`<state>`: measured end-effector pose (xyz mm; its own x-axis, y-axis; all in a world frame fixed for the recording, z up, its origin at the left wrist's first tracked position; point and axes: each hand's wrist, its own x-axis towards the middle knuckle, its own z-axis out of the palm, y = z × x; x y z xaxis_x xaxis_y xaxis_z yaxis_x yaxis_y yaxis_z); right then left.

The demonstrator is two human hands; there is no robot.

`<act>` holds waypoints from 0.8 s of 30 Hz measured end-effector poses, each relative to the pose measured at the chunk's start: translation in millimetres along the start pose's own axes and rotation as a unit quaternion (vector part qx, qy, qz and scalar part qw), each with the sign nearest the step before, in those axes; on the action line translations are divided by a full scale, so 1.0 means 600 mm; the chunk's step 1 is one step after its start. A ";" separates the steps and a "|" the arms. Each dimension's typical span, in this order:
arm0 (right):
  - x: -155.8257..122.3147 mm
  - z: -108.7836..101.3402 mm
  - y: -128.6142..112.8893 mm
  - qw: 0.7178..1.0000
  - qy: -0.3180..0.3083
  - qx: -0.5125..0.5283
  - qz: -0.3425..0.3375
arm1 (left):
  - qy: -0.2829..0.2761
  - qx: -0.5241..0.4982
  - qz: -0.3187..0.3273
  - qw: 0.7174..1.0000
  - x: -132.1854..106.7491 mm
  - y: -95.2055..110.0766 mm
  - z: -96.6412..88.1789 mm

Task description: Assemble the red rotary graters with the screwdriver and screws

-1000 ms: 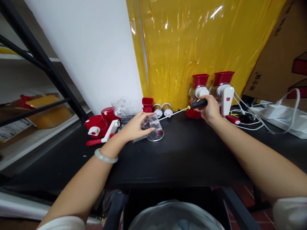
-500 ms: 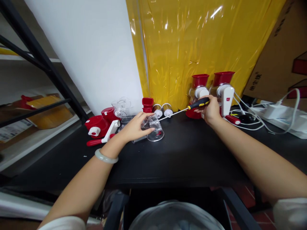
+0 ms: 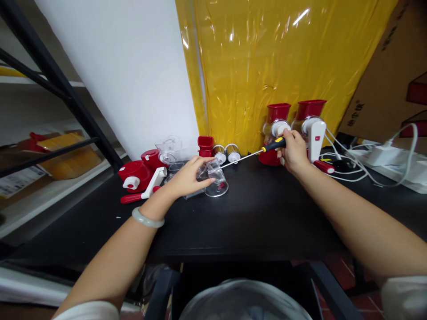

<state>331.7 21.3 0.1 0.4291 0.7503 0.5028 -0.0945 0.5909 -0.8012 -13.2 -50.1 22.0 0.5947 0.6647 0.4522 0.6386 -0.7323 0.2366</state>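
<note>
My left hand (image 3: 195,175) grips a clear plastic housing (image 3: 216,186) with a round flared end, low over the black table. In my right hand (image 3: 293,151) is a long screwdriver (image 3: 247,156) with a black and yellow handle, its fingers closed round the handle's end. The shaft slants down to the left and its tip reaches the clear housing; exactly where the tip sits is hard to see through the plastic. Behind my right hand stands a drum grater (image 3: 278,111) with a red hopper.
A second drum grater (image 3: 312,109) with a white crank stands at the right, beside white cables and power strips (image 3: 383,155). Red bases (image 3: 135,173), a crank handle (image 3: 147,189), red hopper parts (image 3: 205,144) and metal drums (image 3: 232,152) lie left and behind. A lined bin (image 3: 243,302) is below the table (image 3: 267,213).
My right hand has shifted its grip on the screwdriver handle, now holding it nearer its end with the fingers less extended. My left hand and the clear housing stay put.
</note>
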 end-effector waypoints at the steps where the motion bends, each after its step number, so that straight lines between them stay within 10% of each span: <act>1: 0.000 0.000 0.000 1.000 0.002 -0.004 0.003 | 0.000 0.001 0.001 1.000 0.000 0.000 0.000; 13: -0.005 0.001 -0.012 0.996 0.016 0.030 0.085 | 0.000 0.004 -0.002 1.000 0.000 0.001 -0.001; 24: -0.004 0.004 -0.014 0.999 0.016 -0.043 -0.011 | -0.002 0.006 -0.002 1.000 -0.001 0.004 -0.001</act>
<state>329.2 15.0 6.5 0.4598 0.7260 0.5114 -0.0077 0.5791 -0.8152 -12.3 -52.1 22.9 0.5947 0.6682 0.4470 0.6470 -0.7278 0.2272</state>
